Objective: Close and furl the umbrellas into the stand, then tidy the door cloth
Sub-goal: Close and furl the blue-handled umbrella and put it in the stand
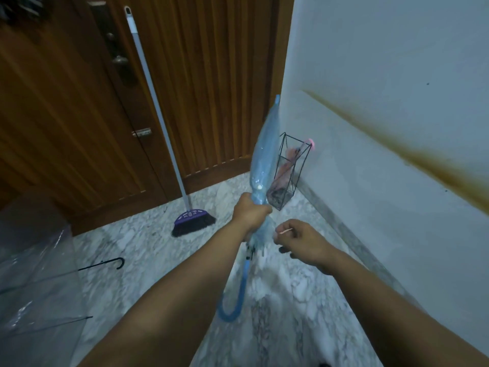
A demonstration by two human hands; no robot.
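In the head view, the furled translucent blue umbrella (264, 154) is gripped mid-frame by the left hand (250, 214), tip raised beside the black wire stand (288, 170) at the far right wall. Its thin closure strap (284, 230) is pinched by the right hand (301, 242); should the pinch slip, the canopy could unfurl.

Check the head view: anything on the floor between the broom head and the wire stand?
Nothing on the floor there. Between the broom and the stand the marble is bare; only the held blue umbrella crosses that gap, in the air.
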